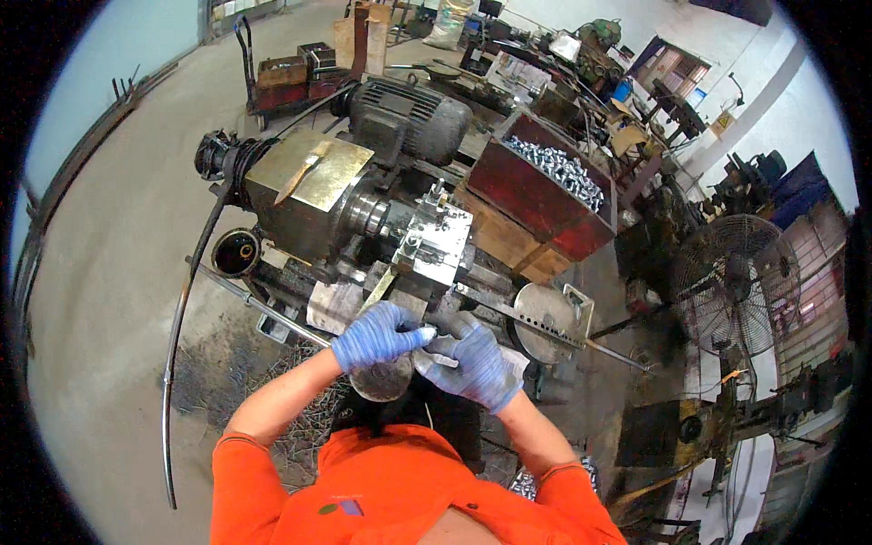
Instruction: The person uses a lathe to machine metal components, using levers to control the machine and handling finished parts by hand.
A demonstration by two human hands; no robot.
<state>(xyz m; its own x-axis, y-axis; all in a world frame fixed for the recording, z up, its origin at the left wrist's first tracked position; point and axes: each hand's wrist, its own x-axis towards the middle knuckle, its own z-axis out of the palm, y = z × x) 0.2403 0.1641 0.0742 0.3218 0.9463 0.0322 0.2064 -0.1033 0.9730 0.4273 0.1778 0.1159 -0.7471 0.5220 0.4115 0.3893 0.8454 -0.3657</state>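
Note:
Both my hands wear blue knit gloves and meet in front of a small lathe-like machine [363, 200]. My left hand [377, 334] pinches a small pale metal part [427, 331] with its fingertips. My right hand [472, 363] is curled around the same small part from the right, fingertips touching the left hand's. A round grey metal bowl-like piece [381, 380] sits just under my left hand. The machine's bright metal tool block [434, 238] lies just beyond my hands. Orange sleeves cover my upper arms.
A red bin [536, 195] full of shiny metal fittings stands on a wooden crate to the right of the machine. A large floor fan [740, 277] stands at the right. A round metal disc with a handle [545, 313] lies beside my right hand. Metal shavings [300, 427] cover the floor at lower left.

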